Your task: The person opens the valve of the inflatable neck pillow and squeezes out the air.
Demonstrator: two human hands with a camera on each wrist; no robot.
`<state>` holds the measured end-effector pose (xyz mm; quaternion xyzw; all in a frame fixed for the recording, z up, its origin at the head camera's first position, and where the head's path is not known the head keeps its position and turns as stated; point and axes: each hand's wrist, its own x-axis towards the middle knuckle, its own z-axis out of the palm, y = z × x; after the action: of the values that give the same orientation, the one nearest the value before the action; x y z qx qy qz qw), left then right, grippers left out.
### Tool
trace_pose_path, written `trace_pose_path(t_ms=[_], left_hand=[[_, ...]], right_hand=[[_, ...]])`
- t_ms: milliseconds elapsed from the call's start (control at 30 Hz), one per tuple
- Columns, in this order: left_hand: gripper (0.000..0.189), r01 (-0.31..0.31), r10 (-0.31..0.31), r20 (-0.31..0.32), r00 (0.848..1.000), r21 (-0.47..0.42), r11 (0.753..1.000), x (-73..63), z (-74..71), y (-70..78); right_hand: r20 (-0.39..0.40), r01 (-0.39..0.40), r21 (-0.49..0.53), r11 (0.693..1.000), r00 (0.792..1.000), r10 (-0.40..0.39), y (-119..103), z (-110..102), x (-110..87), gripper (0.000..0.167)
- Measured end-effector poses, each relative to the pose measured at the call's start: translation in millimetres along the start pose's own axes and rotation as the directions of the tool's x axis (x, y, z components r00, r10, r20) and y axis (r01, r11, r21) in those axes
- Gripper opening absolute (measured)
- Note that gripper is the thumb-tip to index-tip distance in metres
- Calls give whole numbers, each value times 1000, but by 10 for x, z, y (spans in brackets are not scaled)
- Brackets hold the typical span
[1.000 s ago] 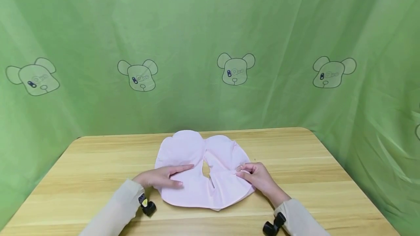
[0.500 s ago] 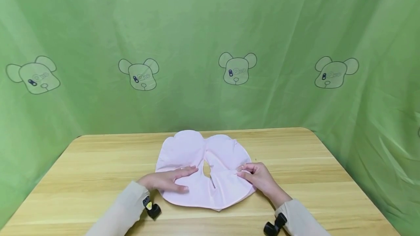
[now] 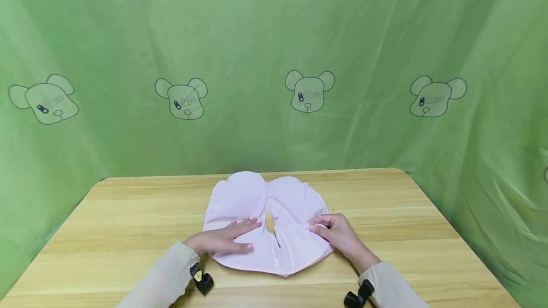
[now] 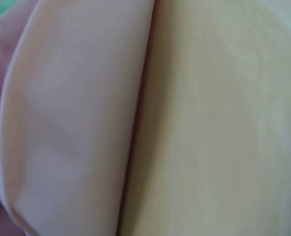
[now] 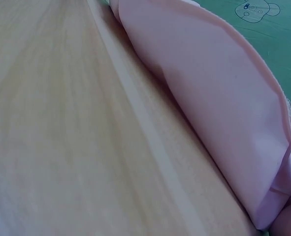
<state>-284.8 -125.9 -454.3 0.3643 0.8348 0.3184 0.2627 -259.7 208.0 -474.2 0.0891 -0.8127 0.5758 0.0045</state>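
Observation:
A pale pink padded-looking cloth piece [image 3: 244, 196] with a lobed outline lies on the table. A slit runs from the oval hole in its middle toward the near edge, and bare wood shows through. My left hand [image 3: 222, 240] rests on the cloth's left part, fingers spread and straight, fingertips close to the hole. On the right side, my right hand [image 3: 340, 235] pinches a fold of the cloth between thumb and fingers. The left wrist view shows the cloth's curved edge [image 4: 76, 118] close up. In the right wrist view, its near side [image 5: 209, 88] rises off the tabletop.
The wooden table [image 3: 141, 217] has rounded far corners. A green curtain [image 3: 244, 27] printed with bear-head outlines hangs behind it and along both sides. Black devices are strapped at the left cuff [image 3: 201, 279] and right cuff [image 3: 359, 293].
My left hand has slid slightly right and toward me over the cloth, its fingers now nearer the hole. The right hand keeps its pinch in the same place.

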Motion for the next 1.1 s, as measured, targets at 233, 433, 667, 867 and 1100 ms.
trace_pose_path(t_ms=[233, 433, 667, 867, 1100], left_hand=[[71, 3, -3, -14, 1000, 15, 1000, 16, 63, 18], [74, 22, -19, -61, 998, 51, 998, 59, 129, 54], [75, 46, -42, -109, 993, 38, 998, 109, 193, 123], [76, 60, -49, -133, 990, 81, 995, 146, 227, 151], [78, 68, -51, -145, 988, 114, 991, 175, 255, 157]], right_hand=[[15, 5, 3, 1000, 1000, -5, 21, 11, -14, 16], [17, 13, 8, 1000, 1000, -13, 36, 14, -15, 17], [20, 28, 8, 1000, 999, -28, 49, 6, -8, 18], [20, 40, 5, 999, 999, -40, 56, 1, 2, 18], [18, 39, -1, 999, 999, -39, 49, -4, 7, 18]])
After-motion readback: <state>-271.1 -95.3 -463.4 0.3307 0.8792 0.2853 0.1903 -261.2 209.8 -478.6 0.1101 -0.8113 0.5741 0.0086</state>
